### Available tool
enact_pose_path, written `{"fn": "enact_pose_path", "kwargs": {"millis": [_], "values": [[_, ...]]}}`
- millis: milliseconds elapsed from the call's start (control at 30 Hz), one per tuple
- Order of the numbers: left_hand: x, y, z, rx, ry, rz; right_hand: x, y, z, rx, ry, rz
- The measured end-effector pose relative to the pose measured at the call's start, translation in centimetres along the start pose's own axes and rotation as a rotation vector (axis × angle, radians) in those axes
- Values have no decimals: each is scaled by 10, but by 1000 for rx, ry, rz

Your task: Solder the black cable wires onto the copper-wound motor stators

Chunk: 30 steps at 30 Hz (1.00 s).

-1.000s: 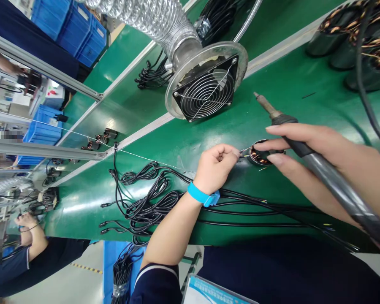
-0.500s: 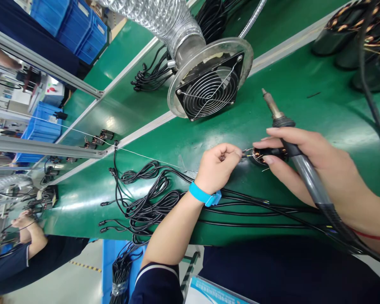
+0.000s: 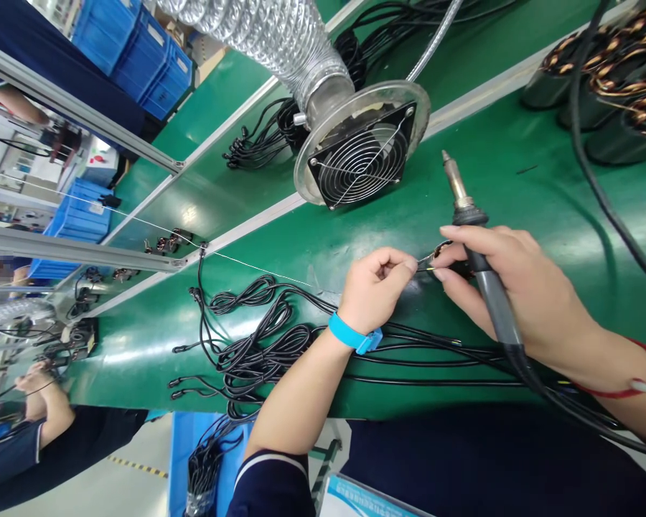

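My left hand (image 3: 374, 289), with a blue wrist strap (image 3: 354, 336), pinches thin wire ends right beside a small copper-wound stator (image 3: 446, 260) on the green bench (image 3: 301, 244). My right hand (image 3: 511, 287) grips a soldering iron (image 3: 471, 230) by its dark handle, tip pointing up and away. Its fingers also steady the stator, which they mostly hide. Black cables (image 3: 441, 359) run under both wrists along the bench.
A fume-extraction fan (image 3: 362, 161) on a silver duct (image 3: 280, 36) stands just behind the hands. Bundled black cables (image 3: 247, 337) lie at left, more stators (image 3: 619, 79) at far right. A co-worker's hand (image 3: 40, 384) works at lower left. Blue crates (image 3: 134, 50) stand behind.
My right hand has drawn in towards the left hand and closed over the stator. The soldering iron has swung more upright. The left hand has barely moved.
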<state>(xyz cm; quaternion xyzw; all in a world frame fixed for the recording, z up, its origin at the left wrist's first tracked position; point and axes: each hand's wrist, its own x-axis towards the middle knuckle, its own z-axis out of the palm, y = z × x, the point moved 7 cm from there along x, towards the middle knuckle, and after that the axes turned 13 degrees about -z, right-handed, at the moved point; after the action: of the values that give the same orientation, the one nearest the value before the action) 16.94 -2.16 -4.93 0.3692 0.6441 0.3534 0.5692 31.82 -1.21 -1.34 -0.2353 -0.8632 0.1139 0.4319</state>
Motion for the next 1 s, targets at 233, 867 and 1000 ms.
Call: {"fn": "enact_pose_path", "kwargs": {"millis": [233, 867, 1000], "values": [[-30, 29, 0, 370, 169, 749, -3, 7, 2, 108, 68, 49], [-16, 8, 6, 272, 82, 241, -20, 10, -48, -15, 56, 345], [-14, 8, 8, 216, 111, 204, -37, -2, -56, 78, 45, 277]]}}
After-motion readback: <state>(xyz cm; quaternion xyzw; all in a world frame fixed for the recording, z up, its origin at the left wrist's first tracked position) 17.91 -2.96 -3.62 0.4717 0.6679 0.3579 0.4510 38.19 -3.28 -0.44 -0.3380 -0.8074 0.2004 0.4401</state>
